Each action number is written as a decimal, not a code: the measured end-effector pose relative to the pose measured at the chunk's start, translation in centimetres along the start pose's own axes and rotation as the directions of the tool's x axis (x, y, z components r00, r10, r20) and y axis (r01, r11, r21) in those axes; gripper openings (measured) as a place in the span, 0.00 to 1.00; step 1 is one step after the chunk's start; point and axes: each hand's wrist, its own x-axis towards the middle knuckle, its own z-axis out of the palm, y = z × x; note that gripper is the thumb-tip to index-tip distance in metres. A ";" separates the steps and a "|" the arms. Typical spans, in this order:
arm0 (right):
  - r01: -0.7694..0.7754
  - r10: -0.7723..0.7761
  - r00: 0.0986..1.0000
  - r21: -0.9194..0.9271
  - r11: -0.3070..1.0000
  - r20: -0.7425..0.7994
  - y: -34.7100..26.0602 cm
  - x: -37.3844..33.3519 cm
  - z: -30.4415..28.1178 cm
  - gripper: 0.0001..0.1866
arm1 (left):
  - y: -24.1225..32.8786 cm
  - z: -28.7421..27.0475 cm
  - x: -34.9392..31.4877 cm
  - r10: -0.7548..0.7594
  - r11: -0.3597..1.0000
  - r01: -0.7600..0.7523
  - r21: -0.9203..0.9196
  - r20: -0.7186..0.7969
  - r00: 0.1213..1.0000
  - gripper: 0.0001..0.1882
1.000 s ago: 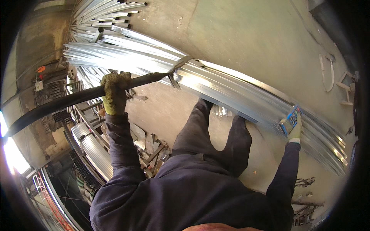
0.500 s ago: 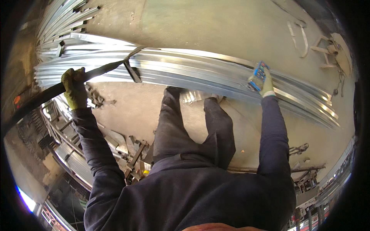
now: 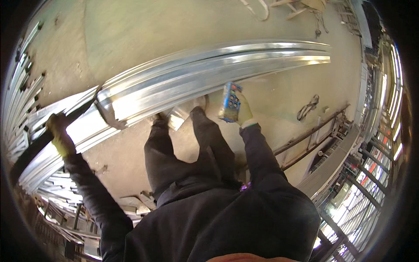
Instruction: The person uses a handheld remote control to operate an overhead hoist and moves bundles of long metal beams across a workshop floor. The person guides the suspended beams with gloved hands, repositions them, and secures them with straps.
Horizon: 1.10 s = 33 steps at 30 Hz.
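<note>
A bundle of long, shiny metal profiles [image 3: 192, 74] stretches across the view in front of my feet, from lower left to upper right. Around it passes a dark lifting strap [image 3: 80, 111], which runs taut up toward the left edge. My gloved left hand [image 3: 61, 135] is closed around this strap. In my gloved right hand [image 3: 245, 112] is a blue handheld remote control [image 3: 230, 102] with several dark buttons and a red one, held up on the near side of the bundle. My right thumb's exact place on the buttons cannot be made out.
More metal profiles [image 3: 24, 83] lie at the far left. A dark looped piece [image 3: 307, 108] is on the floor at right, near a long rail [image 3: 305, 135] and racks of stock [image 3: 366, 192]. A pale strap [image 3: 260, 12] lies at the far top.
The view has swung to the right, and the bundle now slants up to the right. The remote in my right hand no longer overlaps the bundle. My left hand keeps hold of the strap.
</note>
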 end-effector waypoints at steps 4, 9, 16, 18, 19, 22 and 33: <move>-0.010 0.010 1.000 -0.018 1.000 0.015 3.0 -5.4 3.1 0.20 | 1.8 2.1 0.9 -0.242 0.809 0.220 -0.545 0.031 0.970 0.16; 0.159 -0.154 0.980 -0.028 0.987 0.124 1.4 -11.6 9.2 0.23 | 9.1 -1.1 3.9 -0.228 0.777 0.161 -0.609 -0.033 0.973 0.26; 0.415 -0.385 0.869 -0.035 0.909 0.311 -5.7 -18.3 18.2 0.24 | 16.9 -8.4 8.6 0.065 0.748 -0.071 -0.660 -0.034 0.997 0.21; 0.476 -0.436 0.825 -0.028 0.879 0.358 -7.2 -20.0 20.3 0.26 | 16.9 -7.7 8.6 0.018 0.720 0.001 -0.694 0.021 1.000 0.20; 0.511 -0.469 0.811 -0.031 0.859 0.351 -8.0 -20.8 21.1 0.27 | 16.6 -7.3 8.4 -0.015 0.713 0.043 -0.700 0.046 0.999 0.20; 0.549 -0.514 0.695 0.089 0.831 0.503 -9.6 -22.0 23.8 0.29 | 15.4 -7.1 7.6 -0.067 0.735 0.077 -0.674 0.041 0.997 0.21; 0.214 -0.065 0.647 -0.100 0.972 0.760 -8.5 -9.1 37.5 0.28 | 13.9 -9.8 2.8 -0.432 0.800 0.309 -0.515 -0.136 0.891 0.19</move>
